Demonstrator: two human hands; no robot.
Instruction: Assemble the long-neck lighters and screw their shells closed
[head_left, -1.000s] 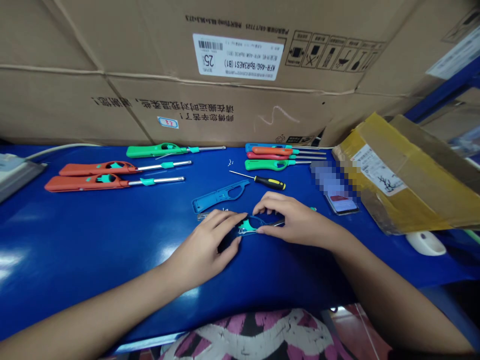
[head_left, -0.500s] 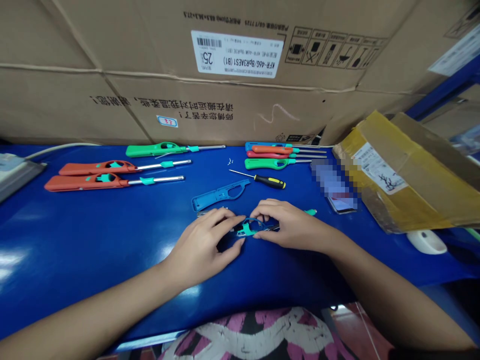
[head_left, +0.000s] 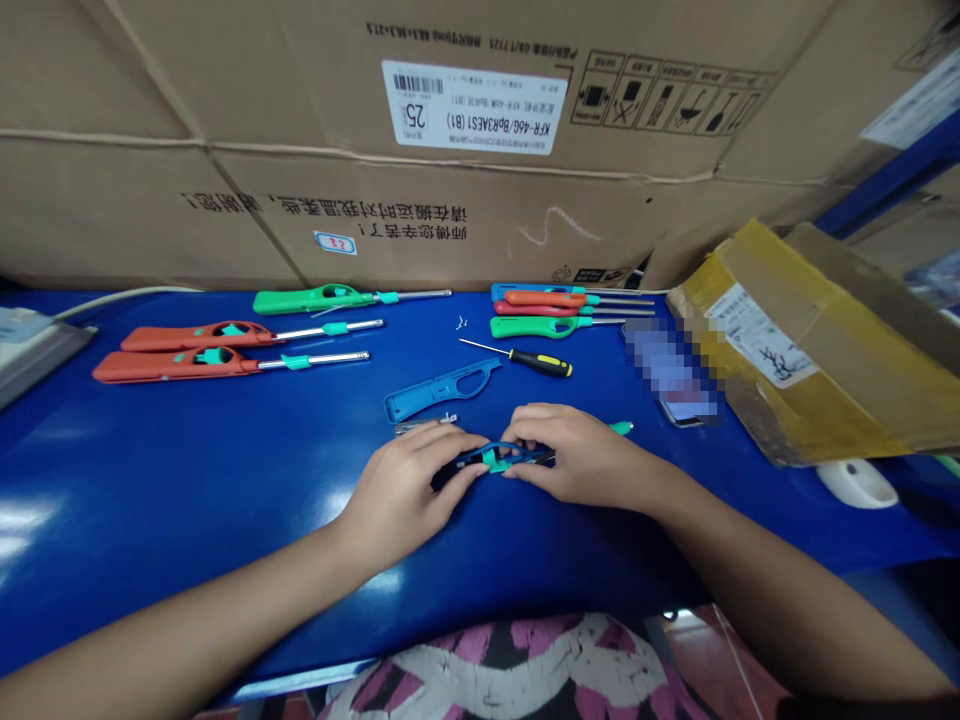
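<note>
A blue lighter half (head_left: 495,457) with a teal trigger lies on the blue table (head_left: 187,470), gripped from both sides. My left hand (head_left: 401,490) is closed on its handle end. My right hand (head_left: 577,455) pinches it at the trigger, where a metal tube with a teal tip (head_left: 621,428) sticks out to the right. Just behind them lies the loose blue shell half (head_left: 439,389). A black and yellow screwdriver (head_left: 536,361) rests further back.
Two orange lighters (head_left: 202,350) and a green lighter (head_left: 330,298) lie at the left, and a stack of lighters (head_left: 555,310) at the back middle. A phone (head_left: 675,385), a taped parcel (head_left: 810,340) and a white mouse (head_left: 855,482) sit right. Cardboard boxes (head_left: 375,150) wall the back.
Both hands have turned the blue lighter half more edge-on and closed in on it; the right hand's fingers shifted a little left onto the trigger.
</note>
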